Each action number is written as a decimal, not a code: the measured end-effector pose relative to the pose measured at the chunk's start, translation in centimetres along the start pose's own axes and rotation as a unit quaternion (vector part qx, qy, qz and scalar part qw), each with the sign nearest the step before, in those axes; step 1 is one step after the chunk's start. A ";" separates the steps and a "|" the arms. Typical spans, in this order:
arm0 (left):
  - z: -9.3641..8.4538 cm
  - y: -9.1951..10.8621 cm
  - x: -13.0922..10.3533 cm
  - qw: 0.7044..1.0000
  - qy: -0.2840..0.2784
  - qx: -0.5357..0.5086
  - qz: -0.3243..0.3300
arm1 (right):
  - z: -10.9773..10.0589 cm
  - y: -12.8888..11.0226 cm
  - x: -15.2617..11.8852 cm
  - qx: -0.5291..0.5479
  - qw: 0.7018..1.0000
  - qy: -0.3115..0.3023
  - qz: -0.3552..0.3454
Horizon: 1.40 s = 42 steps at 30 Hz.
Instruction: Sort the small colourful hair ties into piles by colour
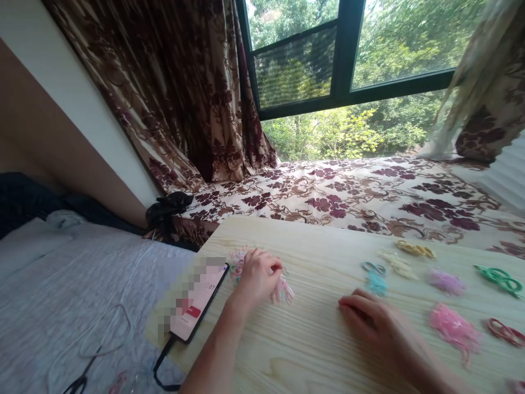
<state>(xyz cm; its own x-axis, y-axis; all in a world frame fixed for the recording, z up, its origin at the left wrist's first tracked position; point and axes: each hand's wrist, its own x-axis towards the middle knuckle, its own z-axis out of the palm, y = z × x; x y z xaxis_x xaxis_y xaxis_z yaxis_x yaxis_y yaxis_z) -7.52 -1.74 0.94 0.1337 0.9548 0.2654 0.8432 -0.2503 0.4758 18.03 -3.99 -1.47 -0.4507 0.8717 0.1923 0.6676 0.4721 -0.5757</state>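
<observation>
Above a mixed pile of small pastel elastic bands (pixel 283 291), my left hand (pixel 259 274) has its fingers curled together. Whatever they pinch, if anything, is hidden. My right hand (pixel 371 317) rests on the wooden tabletop with fingers bent and closed, and nothing shows at its fingertips. Just beyond it lie a small blue pile of bands (pixel 376 283) and grey-blue hair ties (pixel 373 267). Farther right are a cream pile (pixel 397 264), a purple pile (pixel 447 282) and a pink pile (pixel 454 326).
Yellow hair ties (pixel 415 249), green hair ties (pixel 499 279) and red hair ties (pixel 505 331) lie along the right side of the board (pixel 303 339). A phone (pixel 197 312) with a cable sits at its left edge. Behind is a flower-patterned window seat (pixel 320 202); a bed (pixel 82 273) is at left.
</observation>
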 end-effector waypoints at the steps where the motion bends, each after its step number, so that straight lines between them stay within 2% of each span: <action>1: -0.1 0.0 0.0 1.000 0.006 0.016 -0.003 | 0.1 0.2 0.0 -0.001 1.000 -0.002 -0.001; 4: -0.1 0.2 -0.2 0.999 0.004 0.044 0.003 | 0.3 0.5 0.0 -0.008 1.000 -0.005 0.000; 12: 0.6 0.8 -0.4 0.997 -0.043 0.050 0.031 | 0.3 0.4 0.0 -0.002 1.000 0.001 0.002; 22: 1.3 0.4 -0.2 0.997 0.006 0.078 -0.008 | 0.4 0.6 0.0 -0.009 1.000 0.003 0.001; 29: 1.8 0.4 -0.3 0.996 0.004 0.090 -0.016 | -0.1 -0.1 0.0 -0.015 1.000 -0.008 0.009; 33: 1.8 0.4 -0.2 0.996 0.001 0.090 -0.016 | -0.3 -0.4 0.0 -0.012 1.000 0.010 0.009; 42: 1.7 0.6 -0.3 0.995 0.000 0.098 -0.010 | -0.1 -0.1 0.1 -0.017 1.000 0.003 0.004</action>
<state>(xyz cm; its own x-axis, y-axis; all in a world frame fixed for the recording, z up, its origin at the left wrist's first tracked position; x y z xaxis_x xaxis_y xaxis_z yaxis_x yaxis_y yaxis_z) -6.13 -1.88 -0.25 0.1152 0.9594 0.2573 0.9313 -0.1944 0.3079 17.97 -3.96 -1.28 -0.4417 0.8765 0.1913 0.6914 0.4684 -0.5501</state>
